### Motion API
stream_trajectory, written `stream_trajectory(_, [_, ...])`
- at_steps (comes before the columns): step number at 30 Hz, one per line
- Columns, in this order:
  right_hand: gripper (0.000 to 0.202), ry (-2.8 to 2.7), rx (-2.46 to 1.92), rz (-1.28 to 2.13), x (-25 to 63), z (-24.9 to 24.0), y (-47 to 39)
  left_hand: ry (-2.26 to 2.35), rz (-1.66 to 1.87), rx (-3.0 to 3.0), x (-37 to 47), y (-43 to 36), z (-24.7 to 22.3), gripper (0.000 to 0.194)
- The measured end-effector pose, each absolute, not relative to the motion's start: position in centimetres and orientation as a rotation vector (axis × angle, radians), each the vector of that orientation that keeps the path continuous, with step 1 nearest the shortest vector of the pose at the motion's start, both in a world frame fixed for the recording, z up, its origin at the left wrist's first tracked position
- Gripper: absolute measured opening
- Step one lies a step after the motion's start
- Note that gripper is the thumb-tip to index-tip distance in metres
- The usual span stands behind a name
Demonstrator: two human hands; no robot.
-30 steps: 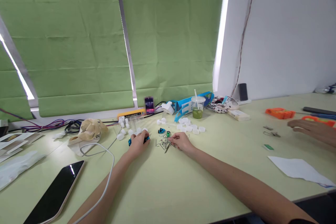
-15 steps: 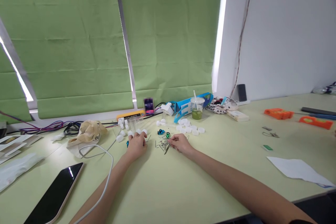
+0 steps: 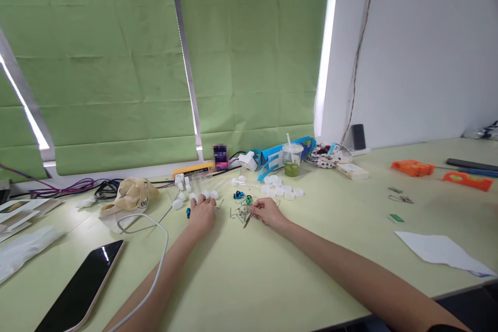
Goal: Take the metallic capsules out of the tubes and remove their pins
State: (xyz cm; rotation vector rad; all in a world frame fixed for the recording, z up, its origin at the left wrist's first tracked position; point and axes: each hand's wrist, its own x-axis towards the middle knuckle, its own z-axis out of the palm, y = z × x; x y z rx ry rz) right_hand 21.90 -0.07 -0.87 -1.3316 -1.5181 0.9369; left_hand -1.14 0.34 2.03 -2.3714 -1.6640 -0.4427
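In the head view, the left hand [image 3: 202,212] lies palm-down on the pale green table [image 3: 249,280], fingers loosely curled over small parts — a blue bead-like piece [image 3: 188,212] peeks out at its left edge, and whether the hand grips anything underneath cannot be told. The right hand [image 3: 266,211] has its fingertips narrowed to a pinch at a heap of thin metal pins [image 3: 241,213], just near of two blue-green beads [image 3: 243,196]. White caps [image 3: 282,189] lie scattered just beyond, with a lidded cup of green drink [image 3: 292,160] farther back. A phone [image 3: 80,288] and white cable [image 3: 155,249] lie near left. The risk, as I judge it: a pin slipping from so fine a pinch, or a sweeping wrist scattering the beads and caps.
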Motion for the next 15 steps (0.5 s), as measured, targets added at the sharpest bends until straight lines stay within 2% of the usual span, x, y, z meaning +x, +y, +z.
stream_trajectory(15, [0.03,-1.526,-1.369,0.798,22.2,-0.7,-0.2,-1.416,-0.572,-2.513,1.3,0.0,1.6,0.025])
